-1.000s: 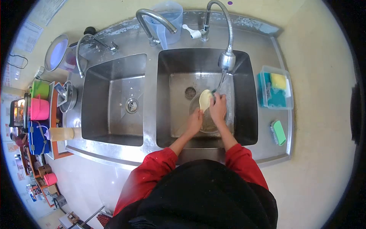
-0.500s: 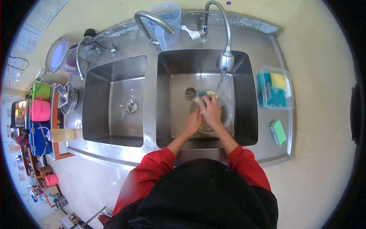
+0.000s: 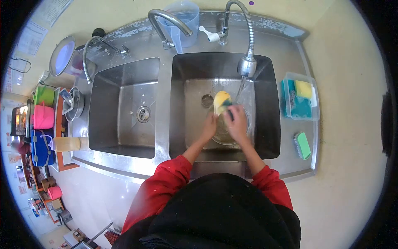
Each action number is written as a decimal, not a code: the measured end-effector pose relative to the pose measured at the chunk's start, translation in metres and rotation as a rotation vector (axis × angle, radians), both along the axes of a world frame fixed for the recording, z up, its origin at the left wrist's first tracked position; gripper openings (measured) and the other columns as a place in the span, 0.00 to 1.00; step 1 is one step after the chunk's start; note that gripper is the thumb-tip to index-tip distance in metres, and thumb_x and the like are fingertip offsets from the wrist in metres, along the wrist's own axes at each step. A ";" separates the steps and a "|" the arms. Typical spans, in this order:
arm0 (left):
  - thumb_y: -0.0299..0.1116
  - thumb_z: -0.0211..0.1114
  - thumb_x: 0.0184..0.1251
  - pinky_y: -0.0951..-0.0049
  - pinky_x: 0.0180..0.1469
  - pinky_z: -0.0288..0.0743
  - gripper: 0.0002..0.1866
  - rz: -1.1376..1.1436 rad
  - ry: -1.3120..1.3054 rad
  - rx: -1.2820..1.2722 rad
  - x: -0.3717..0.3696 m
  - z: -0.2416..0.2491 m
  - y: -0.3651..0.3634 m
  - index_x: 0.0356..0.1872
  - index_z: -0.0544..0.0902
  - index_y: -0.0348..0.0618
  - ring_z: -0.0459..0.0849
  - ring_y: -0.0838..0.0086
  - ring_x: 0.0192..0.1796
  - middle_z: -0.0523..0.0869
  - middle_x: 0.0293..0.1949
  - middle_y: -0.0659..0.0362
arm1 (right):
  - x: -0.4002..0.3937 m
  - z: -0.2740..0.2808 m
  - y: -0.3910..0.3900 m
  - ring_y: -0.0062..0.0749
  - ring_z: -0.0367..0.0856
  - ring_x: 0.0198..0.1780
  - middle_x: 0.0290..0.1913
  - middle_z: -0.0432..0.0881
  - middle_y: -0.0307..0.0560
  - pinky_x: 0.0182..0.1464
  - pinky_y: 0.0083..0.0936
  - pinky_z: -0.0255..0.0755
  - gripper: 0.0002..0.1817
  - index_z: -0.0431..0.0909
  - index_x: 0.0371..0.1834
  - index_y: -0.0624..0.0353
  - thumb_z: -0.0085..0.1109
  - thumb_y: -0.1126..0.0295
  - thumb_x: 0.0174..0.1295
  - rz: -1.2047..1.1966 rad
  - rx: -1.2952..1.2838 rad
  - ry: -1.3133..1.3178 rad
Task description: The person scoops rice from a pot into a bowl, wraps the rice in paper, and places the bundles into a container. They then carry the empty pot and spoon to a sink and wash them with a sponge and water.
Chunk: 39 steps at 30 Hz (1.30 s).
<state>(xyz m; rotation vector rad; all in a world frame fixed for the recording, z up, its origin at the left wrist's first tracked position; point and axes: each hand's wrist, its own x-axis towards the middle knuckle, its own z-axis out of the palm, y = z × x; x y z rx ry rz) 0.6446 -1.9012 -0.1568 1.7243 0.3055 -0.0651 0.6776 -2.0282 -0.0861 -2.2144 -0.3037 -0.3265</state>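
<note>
Over the right-hand sink basin [image 3: 265, 137], my left hand [image 3: 210, 125] is closed on the lower end of a yellow oval thing with a pale edge [image 3: 222, 98]; its exact kind does not show. My right hand [image 3: 236, 122] grips a dark green scouring sponge [image 3: 226, 103] and presses it against the yellow thing's side. Beneath both hands sits a round bowl [image 3: 226, 139] on the basin floor, partly hidden by them. Water runs from the flexible faucet [image 3: 247, 66] just beyond my right hand.
A second basin [image 3: 124, 137] lies to the left. On the right ledge are a plastic tub [image 3: 317, 112] holding a yellow sponge [image 3: 304, 89] in blue-green liquid, and a green scrub brush [image 3: 303, 146]. Behind stand a middle faucet [image 3: 166, 16] and a clear jug [image 3: 188, 37]. A bottle [image 3: 68, 144] is at left.
The yellow thing now shows its broad face above my hands; before, it was mostly covered. My right hand and the sponge have shifted slightly right and down.
</note>
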 end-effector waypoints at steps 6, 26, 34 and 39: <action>0.37 0.48 0.72 0.77 0.28 0.64 0.11 -0.077 0.065 0.049 -0.007 0.011 -0.014 0.38 0.72 0.40 0.67 0.81 0.24 0.69 0.21 0.63 | 0.020 -0.013 0.001 0.48 0.71 0.39 0.36 0.69 0.51 0.36 0.41 0.66 0.10 0.75 0.40 0.52 0.58 0.65 0.55 -0.193 -0.145 -0.053; 0.40 0.47 0.72 0.71 0.26 0.65 0.13 0.004 -0.032 0.106 0.008 0.035 -0.013 0.36 0.70 0.40 0.69 0.75 0.22 0.70 0.19 0.60 | -0.011 0.009 0.005 0.50 0.72 0.38 0.37 0.68 0.54 0.37 0.40 0.67 0.09 0.74 0.40 0.53 0.55 0.66 0.58 -0.082 -0.187 -0.055; 0.39 0.47 0.70 0.59 0.37 0.70 0.17 -0.136 0.001 0.207 0.001 0.028 -0.007 0.51 0.71 0.38 0.78 0.50 0.35 0.79 0.32 0.43 | 0.015 -0.004 0.000 0.51 0.74 0.41 0.39 0.71 0.53 0.40 0.41 0.68 0.09 0.73 0.41 0.53 0.54 0.65 0.59 -0.159 -0.030 0.093; 0.40 0.47 0.70 0.53 0.41 0.70 0.18 -0.263 0.085 0.435 -0.011 0.027 -0.005 0.54 0.70 0.40 0.77 0.44 0.43 0.80 0.40 0.40 | 0.034 -0.010 0.008 0.51 0.75 0.41 0.39 0.71 0.53 0.38 0.43 0.69 0.10 0.74 0.39 0.54 0.54 0.61 0.59 -0.166 -0.177 0.179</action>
